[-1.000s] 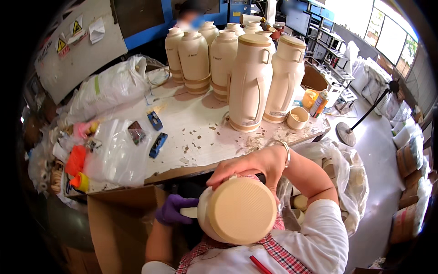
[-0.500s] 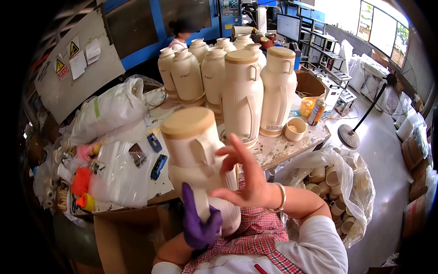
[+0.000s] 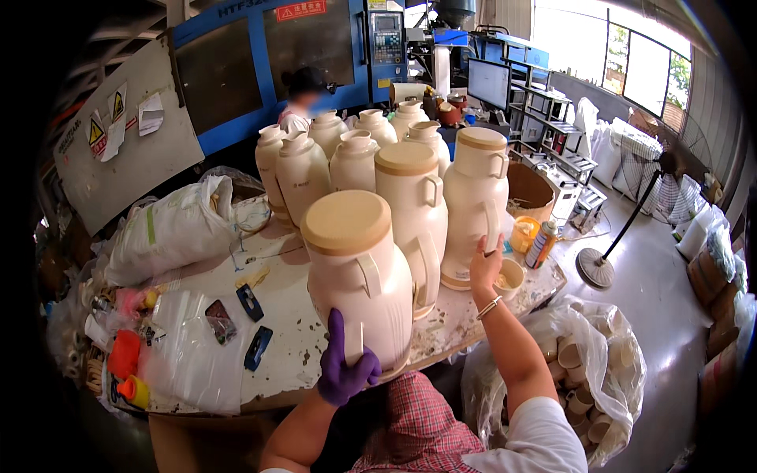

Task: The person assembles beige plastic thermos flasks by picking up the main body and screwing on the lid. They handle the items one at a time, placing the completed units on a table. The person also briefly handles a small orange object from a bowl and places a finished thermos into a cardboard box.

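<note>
My left hand (image 3: 347, 369), in a purple glove, is closed around the handle of a cream thermos jug (image 3: 371, 303) with a beige lid, standing upright at the table's near edge. Reaching forward, my bare right hand (image 3: 486, 270) grips the lower handle of another lidded cream thermos jug (image 3: 473, 201). Its fingertips are partly hidden behind the handle. A third lidded thermos jug (image 3: 408, 206) stands between these two. Behind them are several open-topped cream jugs (image 3: 303, 175) without lids.
On the table (image 3: 285, 339) lie blue tools (image 3: 256, 347), clear plastic bags (image 3: 197, 339) and a stuffed white sack (image 3: 169, 240). A spray can (image 3: 541, 244) and small cup (image 3: 511, 277) stand right. A bag of cream cups (image 3: 579, 378) is beside the table; a person (image 3: 300, 102) is behind it.
My left hand has set the near jug down on the table, its base out from over my lap. My right hand has left that jug's side and moved forward-right to another jug's handle.
</note>
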`<action>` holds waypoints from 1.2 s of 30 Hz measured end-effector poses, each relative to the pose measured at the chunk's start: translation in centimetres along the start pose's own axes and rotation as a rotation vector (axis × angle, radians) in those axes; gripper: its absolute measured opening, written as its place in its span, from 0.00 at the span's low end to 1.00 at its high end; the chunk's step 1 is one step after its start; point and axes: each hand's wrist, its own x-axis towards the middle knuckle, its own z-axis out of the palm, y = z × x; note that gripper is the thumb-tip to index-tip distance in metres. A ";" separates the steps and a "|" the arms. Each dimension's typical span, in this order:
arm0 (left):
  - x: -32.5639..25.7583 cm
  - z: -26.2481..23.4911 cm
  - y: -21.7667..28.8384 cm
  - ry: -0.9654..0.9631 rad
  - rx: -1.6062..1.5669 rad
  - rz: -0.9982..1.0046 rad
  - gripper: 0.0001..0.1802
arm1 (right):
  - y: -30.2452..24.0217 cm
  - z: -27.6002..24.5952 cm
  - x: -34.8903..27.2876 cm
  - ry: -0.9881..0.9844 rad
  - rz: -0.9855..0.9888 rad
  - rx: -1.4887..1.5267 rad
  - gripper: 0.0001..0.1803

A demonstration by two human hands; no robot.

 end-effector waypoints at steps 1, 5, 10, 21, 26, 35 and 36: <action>0.2 -0.7 0.2 -0.074 0.057 0.102 0.44 | -0.4 0.3 0.5 0.039 0.066 0.005 0.39; 2.0 -7.6 2.4 -0.353 0.290 0.404 0.19 | 2.4 1.2 3.7 -0.028 -0.028 -0.089 0.41; 12.3 -18.7 -3.7 0.319 0.264 0.136 0.16 | 1.6 0.1 2.3 -0.170 -0.037 0.220 0.39; 36.6 -10.3 -7.4 0.041 1.389 0.571 0.27 | -5.4 -1.5 -8.0 -0.370 -0.383 -0.068 0.23; 30.0 -14.6 -5.3 0.276 1.265 0.498 0.21 | -3.4 -4.8 -4.3 -0.341 -0.262 -0.179 0.23; 13.8 -23.1 5.8 0.205 1.285 0.462 0.10 | -3.7 -7.8 -15.4 -0.220 -0.832 -0.078 0.31; 12.7 -23.3 6.6 0.145 1.302 0.447 0.09 | -4.8 -7.6 -18.1 -0.359 -1.116 -0.034 0.31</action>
